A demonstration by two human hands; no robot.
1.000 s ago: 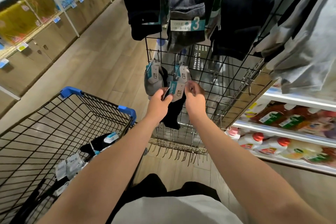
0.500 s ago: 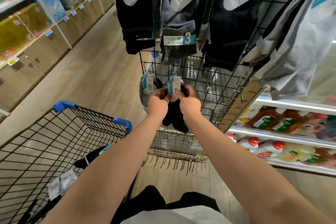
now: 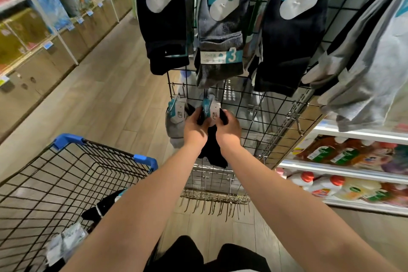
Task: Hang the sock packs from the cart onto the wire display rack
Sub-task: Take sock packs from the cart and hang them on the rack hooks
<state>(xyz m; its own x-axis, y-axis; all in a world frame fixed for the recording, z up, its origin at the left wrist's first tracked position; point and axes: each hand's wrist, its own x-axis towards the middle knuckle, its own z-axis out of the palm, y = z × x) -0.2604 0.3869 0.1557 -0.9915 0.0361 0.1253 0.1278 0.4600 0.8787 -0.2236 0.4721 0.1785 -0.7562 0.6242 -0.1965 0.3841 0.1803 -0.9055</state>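
Note:
A black sock pack with a white and teal header card hangs between my hands against the black wire display rack. My left hand grips its left edge and my right hand pinches its right edge, both up at the card. A grey sock pack hangs on the rack just left of them. The black wire cart with blue corners stands at lower left, holding a black sock pack and white-carded packs.
Larger dark and grey sock packs hang from the rack's upper hooks. Grey garments hang at right above shelves of bottles. A row of bare hooks lines the rack's bottom. Shelving borders the wooden aisle on the left.
Both hands have lifted the black sock pack higher and closer to the rack, up to the row where the grey pack hangs. The view has tilted upward.

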